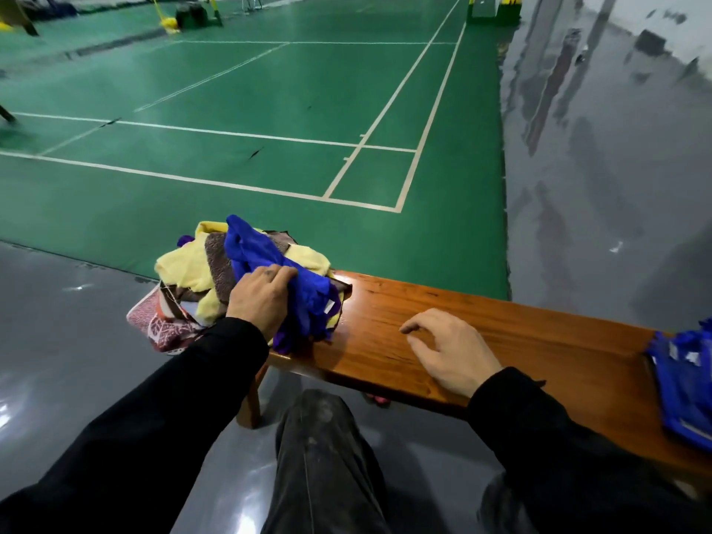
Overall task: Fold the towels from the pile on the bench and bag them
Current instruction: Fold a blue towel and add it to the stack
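Court (pixel 269 90): green floor, white lines, extends from beyond surface to far end. Grey floor (pixel 601 179): glossy, borders court at right and near side, reflections visible. Net post (pixel 471 5): yellow-and-green, far right, top edge. Yellow item (pixel 168 23): on court, far left. Dark box (pixel 190 15): just beside yellow item. Chair (pixel 251 1): far end, mostly cut off. Pink item (pixel 375 398): on floor under surface, mostly hidden.

Crumpled multicoloured towel pile (pixel 200 287) at bench end, blue towel (pixel 262 248) on top
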A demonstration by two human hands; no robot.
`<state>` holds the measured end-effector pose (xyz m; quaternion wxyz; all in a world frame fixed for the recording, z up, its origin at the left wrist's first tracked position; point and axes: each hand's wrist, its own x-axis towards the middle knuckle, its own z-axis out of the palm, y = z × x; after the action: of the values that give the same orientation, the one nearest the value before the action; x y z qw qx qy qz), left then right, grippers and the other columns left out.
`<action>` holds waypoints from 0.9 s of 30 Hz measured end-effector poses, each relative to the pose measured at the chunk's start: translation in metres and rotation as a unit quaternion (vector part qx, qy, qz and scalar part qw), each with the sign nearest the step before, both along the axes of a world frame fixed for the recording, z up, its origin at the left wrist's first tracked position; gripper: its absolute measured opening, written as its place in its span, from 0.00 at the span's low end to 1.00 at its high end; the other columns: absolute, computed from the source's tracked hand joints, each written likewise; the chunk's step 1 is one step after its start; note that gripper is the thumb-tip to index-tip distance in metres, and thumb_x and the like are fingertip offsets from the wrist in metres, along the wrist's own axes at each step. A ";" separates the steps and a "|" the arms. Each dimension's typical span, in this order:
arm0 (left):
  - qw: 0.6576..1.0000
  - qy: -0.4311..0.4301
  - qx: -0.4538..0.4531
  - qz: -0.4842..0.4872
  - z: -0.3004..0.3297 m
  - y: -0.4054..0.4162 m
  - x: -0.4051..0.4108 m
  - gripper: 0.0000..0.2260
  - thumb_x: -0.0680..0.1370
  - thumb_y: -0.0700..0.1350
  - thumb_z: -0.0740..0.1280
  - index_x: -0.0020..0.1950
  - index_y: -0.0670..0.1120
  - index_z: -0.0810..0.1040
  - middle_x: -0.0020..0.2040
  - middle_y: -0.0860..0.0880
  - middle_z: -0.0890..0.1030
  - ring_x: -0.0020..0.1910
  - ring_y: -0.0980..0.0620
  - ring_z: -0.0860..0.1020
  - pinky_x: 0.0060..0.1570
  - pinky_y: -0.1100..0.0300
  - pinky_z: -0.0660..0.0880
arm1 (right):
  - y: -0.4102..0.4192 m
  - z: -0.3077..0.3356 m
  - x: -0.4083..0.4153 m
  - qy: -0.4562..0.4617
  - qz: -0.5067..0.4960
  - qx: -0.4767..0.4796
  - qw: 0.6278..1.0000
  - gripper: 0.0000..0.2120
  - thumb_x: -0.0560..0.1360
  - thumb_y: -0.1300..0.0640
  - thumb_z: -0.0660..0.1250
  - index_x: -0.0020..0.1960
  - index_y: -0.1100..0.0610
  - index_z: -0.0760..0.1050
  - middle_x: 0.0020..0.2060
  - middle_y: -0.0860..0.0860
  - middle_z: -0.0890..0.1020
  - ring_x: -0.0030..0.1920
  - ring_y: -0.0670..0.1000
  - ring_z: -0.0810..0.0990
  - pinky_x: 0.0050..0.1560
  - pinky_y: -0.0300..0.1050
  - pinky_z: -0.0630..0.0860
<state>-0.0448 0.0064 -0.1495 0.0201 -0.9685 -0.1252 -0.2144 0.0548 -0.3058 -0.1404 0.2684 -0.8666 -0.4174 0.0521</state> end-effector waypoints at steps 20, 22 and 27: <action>0.952 -0.038 -0.153 -0.262 0.132 -0.162 0.097 0.11 0.70 0.34 0.69 0.50 0.43 0.80 0.48 0.46 0.75 0.48 0.43 0.76 0.50 0.58 0.70 | -0.076 0.107 0.062 -0.040 -0.219 0.166 0.961 0.15 0.75 0.62 0.61 0.55 0.50 0.80 0.48 0.50 0.86 0.50 0.56 0.82 0.51 0.52 0.78; 0.975 -0.019 -0.100 -0.195 0.122 -0.161 0.102 0.09 0.72 0.37 0.67 0.51 0.43 0.79 0.50 0.43 0.76 0.50 0.38 0.76 0.49 0.50 0.72 | -0.090 0.114 0.072 -0.081 -0.225 0.150 0.959 0.11 0.78 0.61 0.59 0.55 0.51 0.76 0.46 0.52 0.84 0.47 0.59 0.80 0.47 0.52 0.76; 0.989 -0.075 -0.107 -0.073 0.132 -0.162 0.126 0.12 0.75 0.37 0.62 0.55 0.44 0.79 0.52 0.39 0.80 0.51 0.35 0.78 0.47 0.45 0.73 | -0.112 0.136 0.105 -0.157 -0.271 0.142 0.939 0.10 0.78 0.62 0.58 0.56 0.53 0.74 0.46 0.56 0.83 0.46 0.63 0.79 0.44 0.53 0.73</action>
<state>0.0813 -0.1557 -0.0171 -0.1088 -0.9527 -0.0771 -0.2731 0.1601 -0.4177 -0.0041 0.3240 -0.8969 -0.2067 -0.2189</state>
